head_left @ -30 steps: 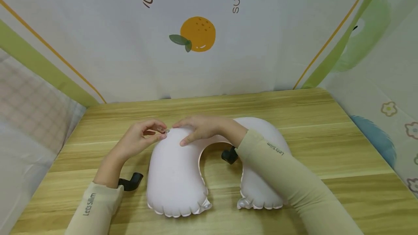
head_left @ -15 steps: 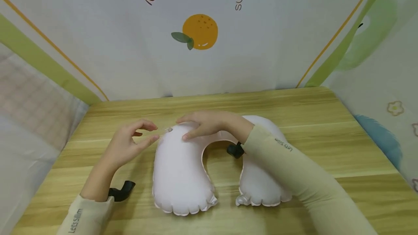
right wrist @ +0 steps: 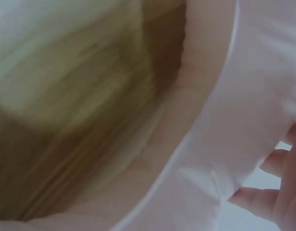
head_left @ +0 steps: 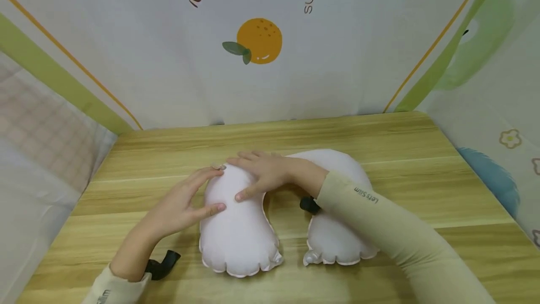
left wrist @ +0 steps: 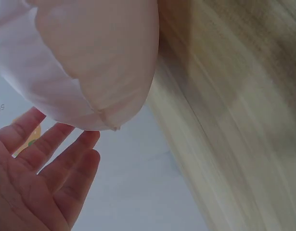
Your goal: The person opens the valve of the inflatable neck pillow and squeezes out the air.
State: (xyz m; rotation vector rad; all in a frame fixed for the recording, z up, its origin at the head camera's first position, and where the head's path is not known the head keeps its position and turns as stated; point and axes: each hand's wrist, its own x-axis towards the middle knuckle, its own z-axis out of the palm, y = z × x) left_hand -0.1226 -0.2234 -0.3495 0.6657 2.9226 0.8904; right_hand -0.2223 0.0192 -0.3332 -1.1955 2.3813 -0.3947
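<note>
A pale pink inflatable neck pillow (head_left: 240,238), plump and U-shaped, lies on the table with its two ends toward me. My left hand (head_left: 179,208) touches its left arm, thumb and fingers spread apart; the left wrist view shows extended fingertips against the rounded pillow (left wrist: 95,57). By those fingertips, a small clear valve (head_left: 221,167) sticks out at the pillow's upper left. Across the top of the same arm rests my right hand (head_left: 270,172), its fingers spread. In the right wrist view, its fingertips meet the outer edge of the pillow (right wrist: 234,115).
The wood-grain table (head_left: 422,168) reaches back to a white curtain (head_left: 337,69) printed with oranges. A black camera mount sits at each wrist, the left one (head_left: 164,265) just above the table. Patterned cloth hangs at both sides.
My left hand drew back from the valve, its fingers parting, then came in again to lie against the pillow's left arm. The right hand stayed on top, fingers now more spread. The pillow shifted slightly.
</note>
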